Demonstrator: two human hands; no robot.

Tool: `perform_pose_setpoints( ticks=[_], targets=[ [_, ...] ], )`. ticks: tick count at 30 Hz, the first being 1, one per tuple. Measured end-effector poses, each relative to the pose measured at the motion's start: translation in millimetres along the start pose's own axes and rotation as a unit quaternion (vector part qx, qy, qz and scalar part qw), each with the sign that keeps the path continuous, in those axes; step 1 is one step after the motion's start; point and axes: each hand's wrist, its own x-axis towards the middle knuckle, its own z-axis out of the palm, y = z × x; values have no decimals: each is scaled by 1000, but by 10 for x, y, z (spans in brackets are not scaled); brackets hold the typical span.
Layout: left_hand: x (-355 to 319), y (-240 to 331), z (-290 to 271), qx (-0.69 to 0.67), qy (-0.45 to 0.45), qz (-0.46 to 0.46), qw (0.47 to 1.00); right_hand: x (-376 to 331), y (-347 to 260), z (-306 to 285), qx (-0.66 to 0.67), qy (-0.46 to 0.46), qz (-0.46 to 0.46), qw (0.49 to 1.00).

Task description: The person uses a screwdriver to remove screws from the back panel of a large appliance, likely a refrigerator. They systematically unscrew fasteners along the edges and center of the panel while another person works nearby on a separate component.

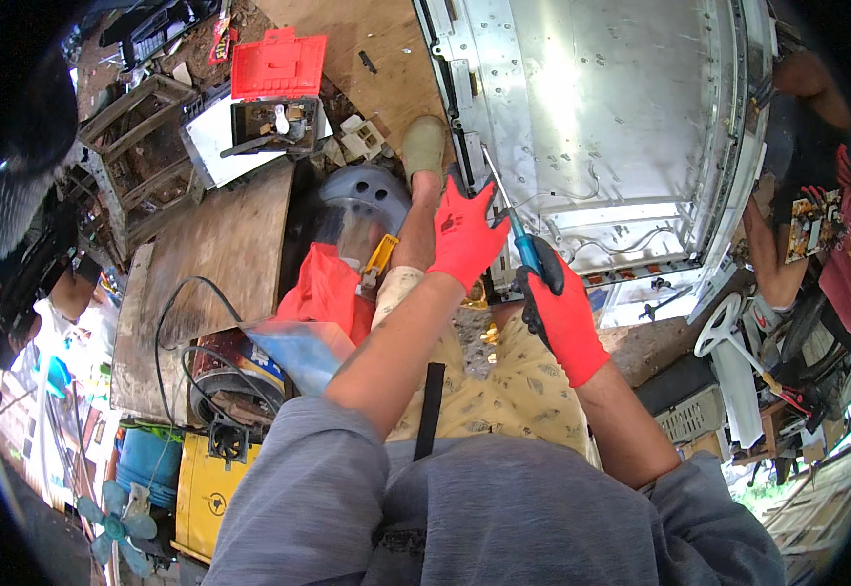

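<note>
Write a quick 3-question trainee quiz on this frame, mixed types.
1. Multiple choice: what does the right hand hold?
A. a hammer
B. a screwdriver
C. a wrench

2. True or false: the toolbox has a red lid and stands open.

3. Fill in: the left hand is open, its fingers up by the screwdriver's ____, at the edge of the metal panel.

Key: 1 B; 2 true; 3 shaft
</note>
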Motion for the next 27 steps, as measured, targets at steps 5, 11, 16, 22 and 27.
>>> perform_pose_setpoints(
  ticks=[5, 11, 16, 22, 27],
  targets=[
    [59, -243, -223, -120, 62, 59, 989, 189, -81, -80, -55, 12, -61, 997],
    [559, -301, -249, -240, 158, -38, 957, 459, -400, 83, -139, 15, -92, 986],
    [845, -40, -348, -229, 76, -91, 966, 577, -516, 148, -99, 19, -67, 993],
    [837, -85, -339, -298, 97, -89, 945, 641, -640, 239, -118, 22, -53, 991],
    [862, -85, -356, -299, 90, -80, 947, 637, -707, 249, -124, 27, -33, 991]
  ],
)
